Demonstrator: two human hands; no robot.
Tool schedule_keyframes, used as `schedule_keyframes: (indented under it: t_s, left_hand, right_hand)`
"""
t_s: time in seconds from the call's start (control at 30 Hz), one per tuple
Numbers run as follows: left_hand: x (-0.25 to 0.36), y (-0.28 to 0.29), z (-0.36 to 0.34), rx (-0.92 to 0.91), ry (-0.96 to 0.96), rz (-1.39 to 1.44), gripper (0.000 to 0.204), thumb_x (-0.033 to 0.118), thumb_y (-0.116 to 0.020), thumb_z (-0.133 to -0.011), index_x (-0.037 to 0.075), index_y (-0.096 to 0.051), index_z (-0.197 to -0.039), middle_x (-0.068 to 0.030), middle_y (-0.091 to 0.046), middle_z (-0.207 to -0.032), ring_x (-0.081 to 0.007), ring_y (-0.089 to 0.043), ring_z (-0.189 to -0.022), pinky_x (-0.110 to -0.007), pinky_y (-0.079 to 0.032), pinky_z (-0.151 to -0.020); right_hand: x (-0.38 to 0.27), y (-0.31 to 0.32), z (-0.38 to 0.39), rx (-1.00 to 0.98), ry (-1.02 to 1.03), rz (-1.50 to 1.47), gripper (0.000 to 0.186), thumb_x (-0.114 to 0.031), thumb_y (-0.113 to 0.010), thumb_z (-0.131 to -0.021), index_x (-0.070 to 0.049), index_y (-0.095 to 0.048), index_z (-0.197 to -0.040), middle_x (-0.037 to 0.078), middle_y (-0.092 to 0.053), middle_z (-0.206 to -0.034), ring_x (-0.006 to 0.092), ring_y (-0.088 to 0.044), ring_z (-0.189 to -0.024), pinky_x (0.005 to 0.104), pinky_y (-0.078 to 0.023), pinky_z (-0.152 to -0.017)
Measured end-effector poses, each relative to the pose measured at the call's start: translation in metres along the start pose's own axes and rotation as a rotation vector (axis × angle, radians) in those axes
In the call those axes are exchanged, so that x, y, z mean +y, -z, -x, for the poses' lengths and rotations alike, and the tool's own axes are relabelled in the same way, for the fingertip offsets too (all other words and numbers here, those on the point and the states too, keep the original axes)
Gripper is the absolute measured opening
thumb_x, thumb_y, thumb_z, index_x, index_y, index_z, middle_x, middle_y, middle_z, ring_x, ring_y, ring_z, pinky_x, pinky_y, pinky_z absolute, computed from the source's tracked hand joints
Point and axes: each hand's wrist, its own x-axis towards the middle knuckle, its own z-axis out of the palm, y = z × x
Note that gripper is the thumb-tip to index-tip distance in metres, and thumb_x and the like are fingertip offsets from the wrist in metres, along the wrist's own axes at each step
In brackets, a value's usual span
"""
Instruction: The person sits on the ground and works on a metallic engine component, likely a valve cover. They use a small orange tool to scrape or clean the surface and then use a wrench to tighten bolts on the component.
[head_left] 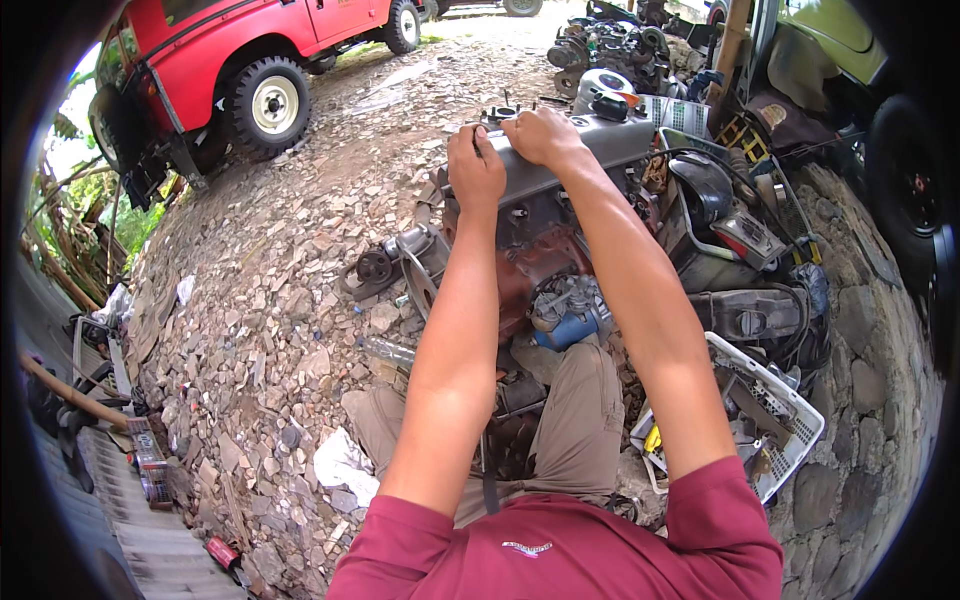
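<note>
My left hand [476,165], fingers curled, is at the near left of the grey engine cover [585,150]; a small dark item shows between its fingers, too small to name. My right hand [540,135] is closed on the top of the cover, just right of the left hand, and what it grips is hidden. A flanged fitting [499,114] sits behind the hands. The reddish engine block [525,270] lies below the cover, with a blue cylindrical part [565,325] on it near my knees.
A red vehicle [250,50] stands at upper left on rubble ground [250,300]. A pile of engine parts [610,50] is at the back. Crates [790,420] of parts line the right, beside a stone edge [860,460] and a tire [900,170]. Corrugated sheeting [90,480] edges the left.
</note>
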Motion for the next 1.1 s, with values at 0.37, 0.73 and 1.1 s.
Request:
schedule_keyframes:
  t_s: [0.37,0.73,1.1]
  left_hand:
    - [-0.016,-0.001,0.000,-0.063,0.268,0.262,0.027,0.021,-0.039,-0.106,0.002,-0.058,-0.105,-0.0176,-0.061,-0.095,-0.0321,-0.059,-0.092,-0.044,-0.046,-0.081]
    - [-0.027,0.003,0.002,-0.009,0.338,0.630,0.037,0.020,-0.026,-0.107,-0.001,-0.056,-0.113,-0.0151,-0.061,-0.109,-0.0240,-0.058,-0.107,-0.036,-0.042,-0.100]
    - [-0.014,0.014,-0.001,-0.060,0.324,0.524,0.041,0.025,-0.024,-0.110,-0.001,-0.055,-0.118,-0.0155,-0.060,-0.115,-0.0244,-0.058,-0.114,-0.037,-0.042,-0.103]
  right_hand:
    - [-0.018,0.009,0.025,0.035,-0.137,-0.014,0.054,-0.048,-0.044,-0.100,-0.006,-0.076,-0.112,0.021,-0.071,-0.119,0.0352,-0.068,-0.114,0.0453,-0.053,-0.097]
    - [0.015,0.026,-0.032,0.105,0.349,-0.080,0.054,-0.039,-0.048,-0.094,0.010,-0.068,-0.080,0.034,-0.065,-0.085,0.0500,-0.066,-0.084,0.0523,-0.052,-0.081]
    - [0.029,0.001,-0.080,0.012,0.631,-0.136,0.049,-0.036,-0.051,-0.092,0.008,-0.063,-0.073,0.031,-0.059,-0.071,0.0471,-0.058,-0.067,0.0528,-0.047,-0.067]
